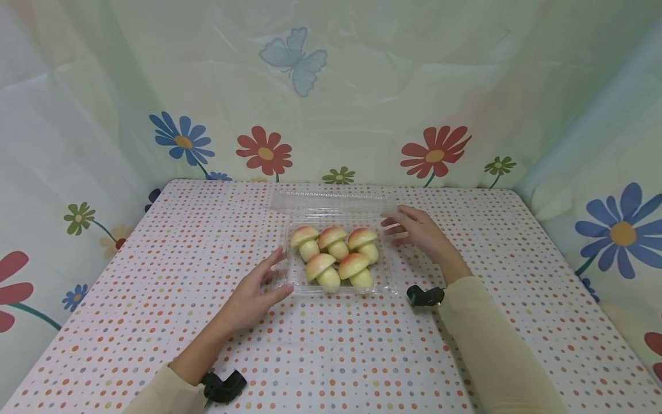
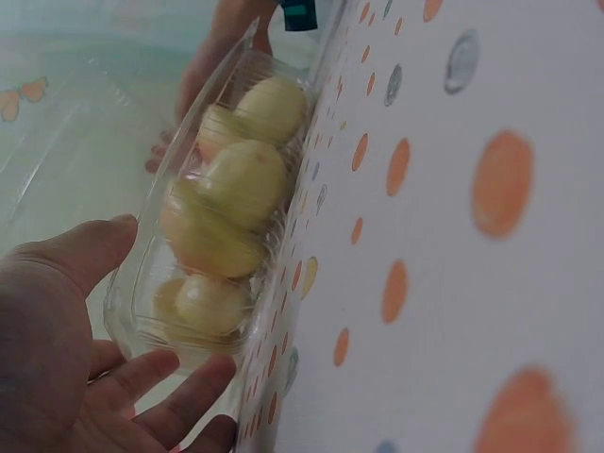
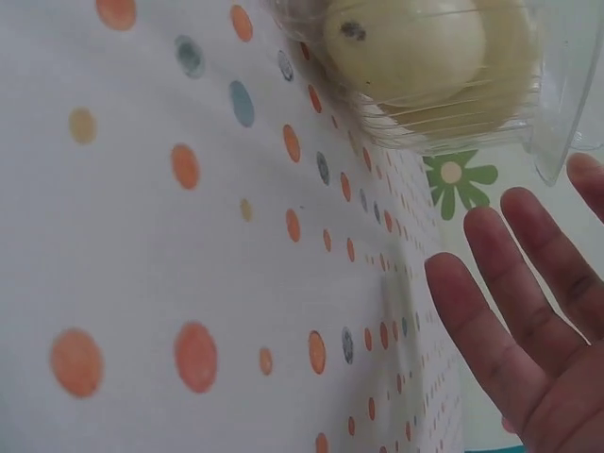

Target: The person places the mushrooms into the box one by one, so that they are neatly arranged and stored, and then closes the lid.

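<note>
A clear plastic clamshell box (image 1: 387,282) sits mid-table with its lid (image 1: 333,202) folded back on the far side. Inside it lie several mushroom-shaped pieces (image 1: 320,269), pale yellow with reddish-tinged caps. My left hand (image 1: 253,296) is at the box's left side, thumb by the near corner and fingers spread along the wall; the left wrist view shows the hand (image 2: 57,321) with its fingertips right at the rim. By the far right corner is my right hand (image 1: 416,230), its fingers extended and apart. In the right wrist view nothing lies between those fingers.
A polka-dot cloth (image 1: 331,356) covers the table. Flower-printed curtains (image 1: 362,86) enclose it at the back and both sides. Dark wrist cameras (image 1: 224,386) are strapped on at both sleeves.
</note>
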Tool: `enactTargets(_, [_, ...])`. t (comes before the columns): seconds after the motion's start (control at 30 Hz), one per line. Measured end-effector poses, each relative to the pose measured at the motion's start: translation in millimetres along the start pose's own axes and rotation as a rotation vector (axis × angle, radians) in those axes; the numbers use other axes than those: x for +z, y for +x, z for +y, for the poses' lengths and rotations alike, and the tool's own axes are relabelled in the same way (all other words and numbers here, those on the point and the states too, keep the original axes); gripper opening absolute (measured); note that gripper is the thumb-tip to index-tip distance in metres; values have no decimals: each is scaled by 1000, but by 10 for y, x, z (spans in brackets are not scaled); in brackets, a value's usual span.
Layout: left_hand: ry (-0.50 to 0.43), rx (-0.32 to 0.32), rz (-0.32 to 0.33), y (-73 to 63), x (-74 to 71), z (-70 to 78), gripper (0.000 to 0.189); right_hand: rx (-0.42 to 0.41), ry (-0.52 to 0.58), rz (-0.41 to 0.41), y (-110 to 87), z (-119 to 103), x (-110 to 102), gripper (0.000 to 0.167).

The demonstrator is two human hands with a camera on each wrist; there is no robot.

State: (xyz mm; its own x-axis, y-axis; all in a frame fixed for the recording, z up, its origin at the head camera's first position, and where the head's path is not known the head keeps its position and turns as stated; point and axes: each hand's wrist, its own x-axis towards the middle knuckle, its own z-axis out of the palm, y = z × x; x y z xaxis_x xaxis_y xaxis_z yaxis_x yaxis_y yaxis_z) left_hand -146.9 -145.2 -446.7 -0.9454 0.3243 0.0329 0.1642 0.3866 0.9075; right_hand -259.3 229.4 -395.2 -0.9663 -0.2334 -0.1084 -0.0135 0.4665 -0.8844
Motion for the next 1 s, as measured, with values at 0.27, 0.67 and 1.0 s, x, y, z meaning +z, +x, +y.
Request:
enactTargets(0.27, [-4,-35,14,2,1,16,84,17,-20,-19,-41,-10,-5,44])
enactTargets(0.67, [2,-52,104,10,-16,32,94,-9,-35,-134,-222,-80,32,60])
enactTargets(1.0, [74,-9,140,-20,-2,75,89,26,-70,-216,-488,-97,63,82])
